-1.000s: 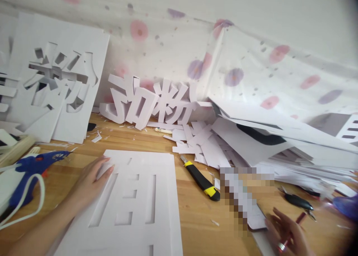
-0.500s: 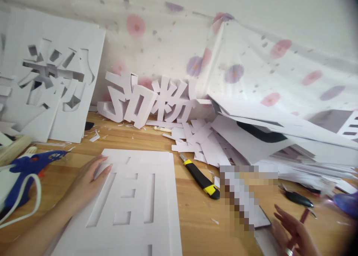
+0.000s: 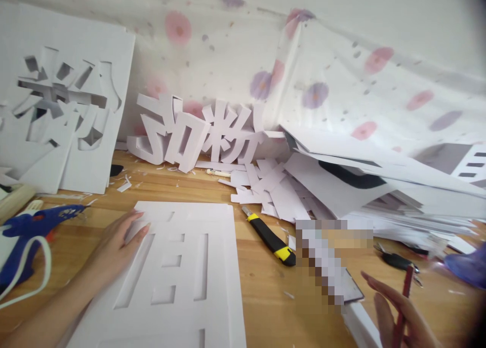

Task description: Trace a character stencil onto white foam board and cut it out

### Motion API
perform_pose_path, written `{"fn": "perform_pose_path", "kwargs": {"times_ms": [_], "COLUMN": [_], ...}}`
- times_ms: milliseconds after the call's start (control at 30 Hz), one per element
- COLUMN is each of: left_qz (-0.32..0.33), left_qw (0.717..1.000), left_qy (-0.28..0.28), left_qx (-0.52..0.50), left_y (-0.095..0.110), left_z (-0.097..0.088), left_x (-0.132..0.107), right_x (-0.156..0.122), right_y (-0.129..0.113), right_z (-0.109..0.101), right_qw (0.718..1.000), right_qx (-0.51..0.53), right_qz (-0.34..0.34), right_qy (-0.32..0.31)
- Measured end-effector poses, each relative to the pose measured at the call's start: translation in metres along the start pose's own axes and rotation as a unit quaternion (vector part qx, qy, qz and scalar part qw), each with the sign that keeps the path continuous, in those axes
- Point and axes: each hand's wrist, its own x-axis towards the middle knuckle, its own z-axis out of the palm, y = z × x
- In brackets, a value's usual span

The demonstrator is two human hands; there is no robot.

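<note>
My left hand [image 3: 117, 244] lies flat, fingers stretched out, on the left edge of a white foam board [image 3: 178, 277] with a character cut into it, flat on the wooden table [image 3: 261, 287]. My right hand [image 3: 398, 312], at the lower right, holds a thin red pen [image 3: 403, 300] upright between its fingers. A black and yellow utility knife [image 3: 269, 235] rests on the table between the two hands.
A blue glue gun [image 3: 26, 231] with a white cord lies at the left. Cut-out foam characters [image 3: 197, 132] and a stencil board [image 3: 64, 105] lean on the flowered cloth at the back. Stacked white boards [image 3: 372, 186] and scraps fill the right; scissors [image 3: 397, 261] lie nearby.
My right hand has lifted a little and turned the red pen upright. The view has drifted slightly; my left hand stays on the board.
</note>
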Motion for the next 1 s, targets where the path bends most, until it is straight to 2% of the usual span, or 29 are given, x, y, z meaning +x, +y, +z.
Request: {"fn": "perform_pose_path", "kwargs": {"times_ms": [100,200,233,300,367,400,433,533,700,833,900,1000], "left_qz": [0.012,0.036,0.044,0.056,0.065,0.07,0.076,0.094,0.1,0.095,0.098,0.141], "left_qw": [0.999,0.998,0.997,0.996,0.994,0.993,0.992,0.987,0.98,0.975,0.972,0.971], "left_qy": [-0.01,-0.012,-0.01,-0.004,-0.002,-0.001,-0.002,0.0,-0.003,-0.032,-0.047,-0.085], "left_qx": [0.028,0.048,0.055,0.068,0.083,0.091,0.1,0.131,0.174,0.199,0.206,0.174], "left_y": [0.003,0.006,0.006,0.007,0.007,0.008,0.01,0.017,0.029,0.031,0.03,0.025], "left_z": [0.001,0.003,0.004,0.006,0.008,0.009,0.01,0.011,0.009,-0.001,-0.007,-0.016], "left_x": [-0.003,-0.008,-0.01,-0.015,-0.021,-0.025,-0.029,-0.044,-0.058,-0.045,-0.029,-0.002], "right_x": [-0.002,-0.007,-0.009,-0.014,-0.02,-0.022,-0.023,-0.024,-0.017,-0.003,0.006,0.019], "right_y": [-0.003,-0.022,-0.032,-0.056,-0.082,-0.094,-0.106,-0.137,-0.172,-0.191,-0.198,-0.207], "right_z": [0.001,0.004,0.006,0.013,0.023,0.028,0.033,0.044,0.063,0.087,0.099,0.115], "right_qw": [0.999,0.996,0.995,0.989,0.98,0.97,0.955,0.918,0.892,0.881,0.88,0.883], "right_qx": [0.023,0.062,0.071,0.094,0.135,0.164,0.181,0.189,0.157,0.119,0.11,0.097], "right_qz": [-0.026,-0.056,-0.063,-0.084,-0.114,-0.147,-0.189,-0.28,-0.302,-0.313,-0.315,-0.306], "right_qy": [-0.001,0.016,0.001,-0.084,-0.088,-0.099,-0.141,-0.205,-0.297,-0.335,-0.339,-0.342]}}
